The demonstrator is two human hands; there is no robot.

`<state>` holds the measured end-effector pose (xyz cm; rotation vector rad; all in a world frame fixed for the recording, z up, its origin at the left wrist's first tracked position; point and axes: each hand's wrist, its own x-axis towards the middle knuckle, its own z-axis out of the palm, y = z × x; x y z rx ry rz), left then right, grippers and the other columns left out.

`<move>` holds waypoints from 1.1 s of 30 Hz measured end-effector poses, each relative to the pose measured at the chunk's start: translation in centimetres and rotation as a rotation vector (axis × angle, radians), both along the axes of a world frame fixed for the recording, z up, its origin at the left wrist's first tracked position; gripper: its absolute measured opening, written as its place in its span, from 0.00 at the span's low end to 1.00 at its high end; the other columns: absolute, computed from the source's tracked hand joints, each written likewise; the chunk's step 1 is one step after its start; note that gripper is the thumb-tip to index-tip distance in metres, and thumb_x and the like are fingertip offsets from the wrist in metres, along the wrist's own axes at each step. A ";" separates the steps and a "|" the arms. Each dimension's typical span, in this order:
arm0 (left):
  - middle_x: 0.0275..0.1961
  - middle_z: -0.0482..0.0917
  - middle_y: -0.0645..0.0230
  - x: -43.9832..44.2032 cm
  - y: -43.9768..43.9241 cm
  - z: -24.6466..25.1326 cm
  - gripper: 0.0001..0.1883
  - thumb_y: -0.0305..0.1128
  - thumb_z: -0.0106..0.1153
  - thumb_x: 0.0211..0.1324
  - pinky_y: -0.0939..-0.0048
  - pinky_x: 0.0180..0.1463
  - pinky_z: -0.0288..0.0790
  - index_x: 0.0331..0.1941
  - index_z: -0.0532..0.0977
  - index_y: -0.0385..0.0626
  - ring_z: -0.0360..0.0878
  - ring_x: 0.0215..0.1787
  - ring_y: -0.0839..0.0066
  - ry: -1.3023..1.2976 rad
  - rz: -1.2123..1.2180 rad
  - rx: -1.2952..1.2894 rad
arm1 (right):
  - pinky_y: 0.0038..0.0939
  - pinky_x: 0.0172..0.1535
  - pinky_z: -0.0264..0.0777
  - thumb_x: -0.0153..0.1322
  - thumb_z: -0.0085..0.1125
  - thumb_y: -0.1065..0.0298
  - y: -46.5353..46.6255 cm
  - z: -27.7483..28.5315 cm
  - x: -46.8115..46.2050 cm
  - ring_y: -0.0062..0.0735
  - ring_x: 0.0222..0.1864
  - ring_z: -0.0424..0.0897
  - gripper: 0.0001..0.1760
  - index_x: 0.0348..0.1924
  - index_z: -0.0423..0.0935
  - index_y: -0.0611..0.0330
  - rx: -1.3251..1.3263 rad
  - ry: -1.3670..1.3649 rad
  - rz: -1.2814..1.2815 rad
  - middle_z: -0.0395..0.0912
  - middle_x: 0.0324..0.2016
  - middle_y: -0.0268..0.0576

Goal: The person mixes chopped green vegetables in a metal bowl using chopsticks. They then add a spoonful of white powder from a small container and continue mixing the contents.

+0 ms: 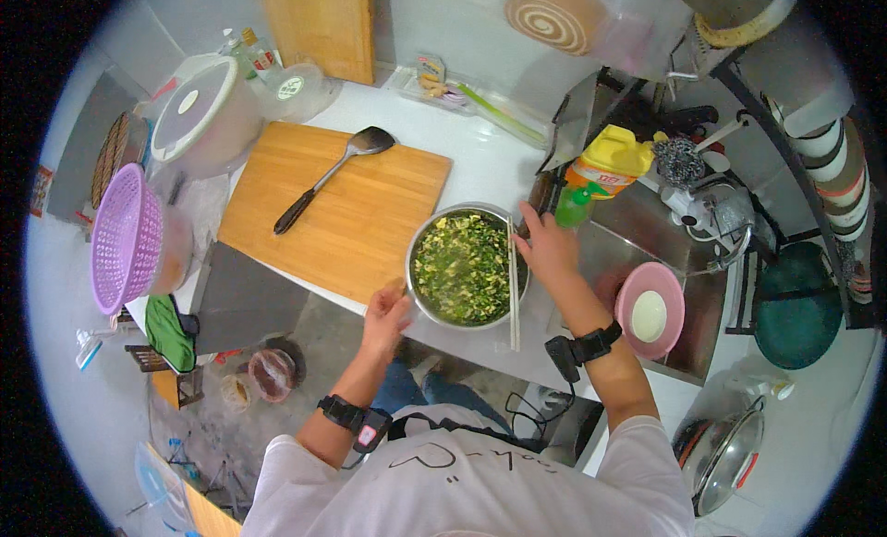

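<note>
A round metal bowl (409, 277) stands on the counter before me, full of chopped greens mixed with yellow, egg-like bits (461, 267). A pair of chopsticks (513, 288) lies across its right side, the ends past the near rim. My left hand (388, 315) is at the bowl's lower left, fingers curled near the rim; whether it touches the rim is unclear. My right hand (551, 249) is just right of the bowl, fingers apart, beside the chopsticks and holding nothing that shows. A spatula with a black handle (326, 180) lies on the wooden cutting board (402, 180) to the left.
The sink (700, 294) at right holds a pink basin (627, 294). Behind my right hand stand a green pump bottle (574, 206) and a yellow jug (617, 152). A clear tray (409, 87) lies by the wall. At left are a purple colander (125, 239) and a lidded tub (208, 135).
</note>
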<state>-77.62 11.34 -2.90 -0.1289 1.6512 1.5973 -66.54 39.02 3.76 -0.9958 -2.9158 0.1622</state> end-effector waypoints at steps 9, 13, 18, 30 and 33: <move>0.23 0.75 0.76 -2.8 -0.2 3.7 0.06 0.31 0.63 0.55 0.82 0.28 0.67 0.28 0.75 0.45 0.70 0.23 0.85 0.152 -0.021 0.067 | 0.46 0.35 0.74 0.65 0.60 0.59 1.2 -1.5 -0.4 0.52 0.35 0.78 0.29 0.59 0.64 0.42 -0.010 0.022 -0.075 0.72 0.40 0.50; 0.23 0.76 0.74 -2.6 1.7 5.5 0.06 0.31 0.62 0.55 0.82 0.27 0.66 0.29 0.77 0.43 0.70 0.22 0.85 0.144 -0.132 0.127 | 0.46 0.38 0.74 0.63 0.62 0.59 0.2 -0.1 -0.9 0.54 0.38 0.78 0.34 0.61 0.62 0.45 -0.044 0.043 -0.092 0.71 0.43 0.51; 0.25 0.79 0.73 -2.4 4.6 6.5 0.07 0.31 0.61 0.56 0.80 0.30 0.68 0.31 0.78 0.39 0.75 0.28 0.84 -0.013 -0.228 0.342 | 0.41 0.41 0.73 0.61 0.65 0.64 -2.9 3.2 1.9 0.49 0.41 0.77 0.34 0.60 0.64 0.48 -0.030 0.243 -0.114 0.72 0.42 0.49; 0.49 0.73 0.54 -11.7 6.3 2.6 0.27 0.24 0.61 0.42 0.65 0.53 0.70 0.52 0.70 0.45 0.71 0.53 0.59 1.029 -0.861 0.229 | 0.35 0.31 0.70 0.58 0.67 0.69 -14.9 5.5 -0.1 0.37 0.26 0.73 0.17 0.41 0.78 0.56 -0.274 0.324 -0.384 0.71 0.29 0.41; 0.48 0.72 0.54 -20.1 3.6 1.1 0.25 0.27 0.63 0.43 0.62 0.52 0.69 0.50 0.70 0.44 0.71 0.51 0.58 1.056 -0.756 0.018 | 0.36 0.32 0.71 0.59 0.66 0.70 -16.4 5.3 -2.3 0.39 0.28 0.75 0.17 0.41 0.78 0.56 -0.195 0.324 -0.395 0.71 0.30 0.42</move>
